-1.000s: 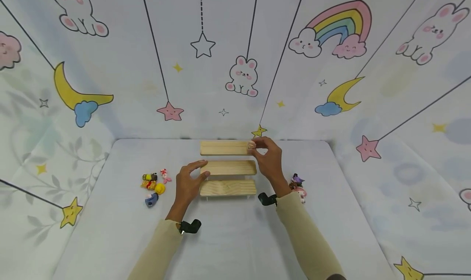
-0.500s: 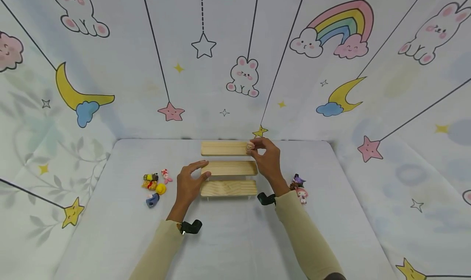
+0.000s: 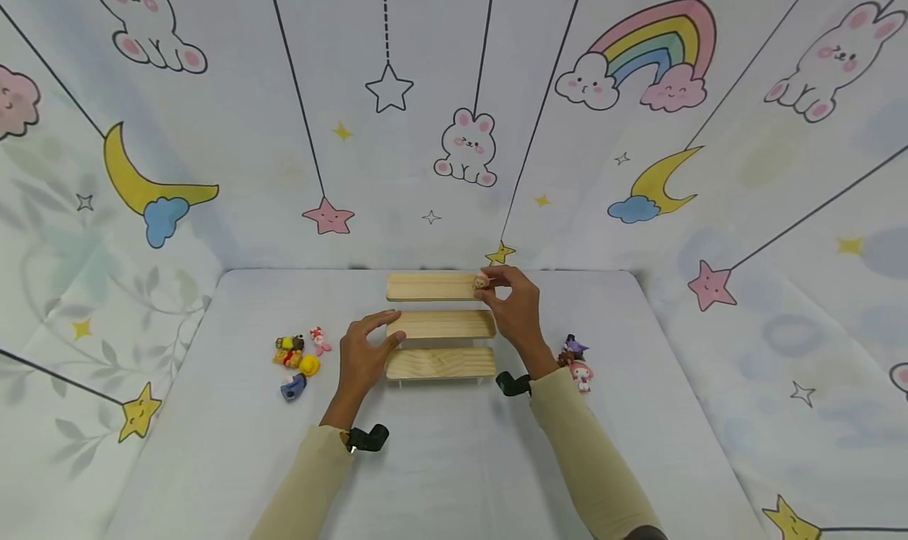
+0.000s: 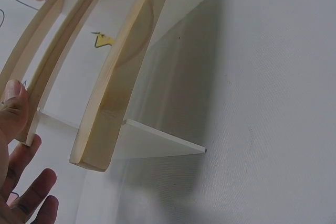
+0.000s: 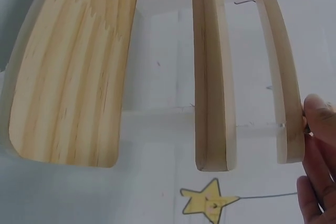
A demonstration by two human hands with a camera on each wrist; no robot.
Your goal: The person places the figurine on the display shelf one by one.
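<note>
A three-tier wooden display shelf (image 3: pixel 440 325) with pale planks and thin whitish side supports stands in the middle of the table. My left hand (image 3: pixel 363 355) holds the left end of its middle plank, thumb and index finger at the board in the left wrist view. At the right end of the top plank (image 3: pixel 429 286), my right hand (image 3: pixel 520 303) pinches a small light-coloured figurine (image 3: pixel 480 281) between thumb and fingers. The figurine is at the plank's surface; its underside is hidden. In the right wrist view, the right fingers (image 5: pixel 317 116) mostly cover it.
Several small toy figurines (image 3: pixel 289 357) lie left of the shelf, among them yellow, red and blue ones. More figurines, purple and pink (image 3: pixel 582 375), lie beside the right forearm. A patterned cloth backdrop (image 3: pixel 397 169) rises behind the white table (image 3: pixel 440 469).
My right hand has shifted the figurine slightly left along the top plank and turned it a little. The left hand has stayed on the shelf.
</note>
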